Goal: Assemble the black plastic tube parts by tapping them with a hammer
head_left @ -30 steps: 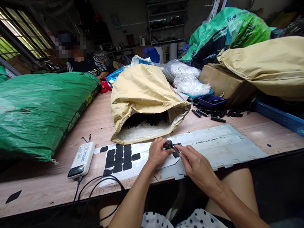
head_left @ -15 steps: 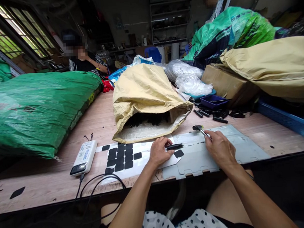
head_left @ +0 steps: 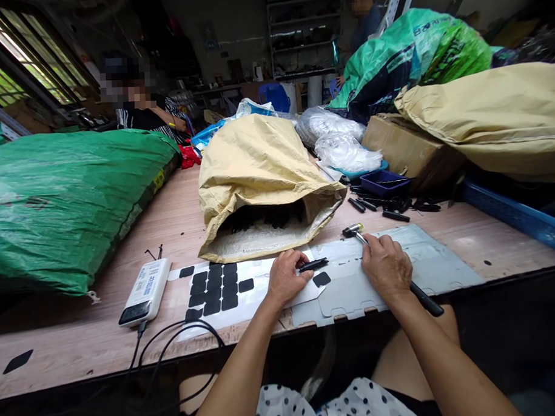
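My left hand (head_left: 286,278) is closed on a short black rod-shaped part (head_left: 313,265) and holds it flat on the grey metal plate (head_left: 425,266). My right hand (head_left: 385,262) grips a small hammer (head_left: 353,231); its black handle sticks out behind my wrist toward my lap and its head hangs just above the plate, right of the part. One loose black pad (head_left: 322,279) lies between my hands. A white sheet with several black pads (head_left: 215,288) lies left of my left hand.
An open tan sack (head_left: 262,178) with black parts inside lies behind the plate. A big green sack (head_left: 72,197) fills the left. A power bank (head_left: 143,291) with cable sits near the front edge. A blue tray (head_left: 386,183), loose black parts, a cardboard box and more sacks stand right. Two people are behind.
A second ago both hands held the part together. My right hand then moved right and took up the hammer; it now has drawn slightly closer to the part held by my left hand.
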`<state>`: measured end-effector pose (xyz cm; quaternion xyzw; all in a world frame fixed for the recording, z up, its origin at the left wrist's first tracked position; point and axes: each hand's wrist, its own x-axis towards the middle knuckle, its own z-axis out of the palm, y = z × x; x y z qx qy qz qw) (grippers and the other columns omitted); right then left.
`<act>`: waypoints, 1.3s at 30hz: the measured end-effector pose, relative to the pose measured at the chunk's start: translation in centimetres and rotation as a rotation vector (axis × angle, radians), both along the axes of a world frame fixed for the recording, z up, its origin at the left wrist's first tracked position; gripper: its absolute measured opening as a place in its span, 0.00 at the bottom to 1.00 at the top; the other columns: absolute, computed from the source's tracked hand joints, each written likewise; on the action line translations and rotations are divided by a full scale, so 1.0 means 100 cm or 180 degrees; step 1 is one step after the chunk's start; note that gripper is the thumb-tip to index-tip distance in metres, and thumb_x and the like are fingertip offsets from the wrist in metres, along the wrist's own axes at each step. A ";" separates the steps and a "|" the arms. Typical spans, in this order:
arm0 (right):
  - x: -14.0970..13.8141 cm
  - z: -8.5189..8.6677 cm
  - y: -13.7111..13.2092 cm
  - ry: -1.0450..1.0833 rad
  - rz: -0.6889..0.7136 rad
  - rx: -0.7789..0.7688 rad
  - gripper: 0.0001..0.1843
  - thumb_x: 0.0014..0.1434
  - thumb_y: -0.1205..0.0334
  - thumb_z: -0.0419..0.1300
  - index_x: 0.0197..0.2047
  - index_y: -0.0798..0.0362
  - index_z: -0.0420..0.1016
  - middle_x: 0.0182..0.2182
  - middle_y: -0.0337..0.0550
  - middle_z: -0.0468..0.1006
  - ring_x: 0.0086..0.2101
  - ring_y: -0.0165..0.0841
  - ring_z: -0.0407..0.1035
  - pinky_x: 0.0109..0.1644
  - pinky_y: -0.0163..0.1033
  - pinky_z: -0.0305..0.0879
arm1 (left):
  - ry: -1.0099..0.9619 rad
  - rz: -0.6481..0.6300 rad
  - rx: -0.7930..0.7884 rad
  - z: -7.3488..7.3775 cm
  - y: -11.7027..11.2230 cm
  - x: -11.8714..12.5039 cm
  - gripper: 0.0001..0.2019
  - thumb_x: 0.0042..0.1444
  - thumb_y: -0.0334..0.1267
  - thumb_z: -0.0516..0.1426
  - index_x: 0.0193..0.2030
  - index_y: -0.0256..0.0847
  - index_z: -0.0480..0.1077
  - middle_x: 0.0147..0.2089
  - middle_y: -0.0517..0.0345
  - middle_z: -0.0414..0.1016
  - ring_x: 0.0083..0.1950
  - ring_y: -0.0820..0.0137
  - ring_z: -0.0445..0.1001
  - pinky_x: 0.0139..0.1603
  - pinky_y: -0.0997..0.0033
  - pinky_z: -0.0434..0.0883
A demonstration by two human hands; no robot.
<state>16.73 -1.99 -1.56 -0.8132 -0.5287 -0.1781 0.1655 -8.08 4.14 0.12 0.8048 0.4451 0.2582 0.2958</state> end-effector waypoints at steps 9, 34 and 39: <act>0.000 -0.003 0.000 -0.0100 -0.0011 0.0084 0.18 0.68 0.62 0.53 0.56 0.50 0.77 0.38 0.47 0.73 0.37 0.37 0.62 0.37 0.41 0.46 | -0.0026 0.0000 -0.0004 0.001 -0.001 -0.002 0.07 0.52 0.35 0.64 0.39 0.45 0.74 0.38 0.61 0.73 0.43 0.65 0.70 0.45 0.66 0.65; 0.000 -0.001 0.001 -0.0071 0.0003 0.0036 0.18 0.67 0.62 0.53 0.56 0.51 0.76 0.39 0.48 0.73 0.38 0.38 0.62 0.37 0.42 0.48 | 0.0106 -0.0035 0.0122 0.004 0.001 0.000 0.22 0.73 0.46 0.44 0.30 0.43 0.67 0.35 0.58 0.70 0.41 0.65 0.67 0.46 0.64 0.63; -0.002 0.002 0.001 -0.0062 0.0008 -0.0009 0.18 0.65 0.63 0.55 0.56 0.51 0.76 0.39 0.49 0.73 0.38 0.38 0.62 0.37 0.42 0.48 | -0.0922 -0.0327 -0.0684 0.038 -0.030 -0.013 0.19 0.72 0.50 0.47 0.37 0.43 0.72 0.39 0.56 0.76 0.46 0.64 0.72 0.51 0.64 0.66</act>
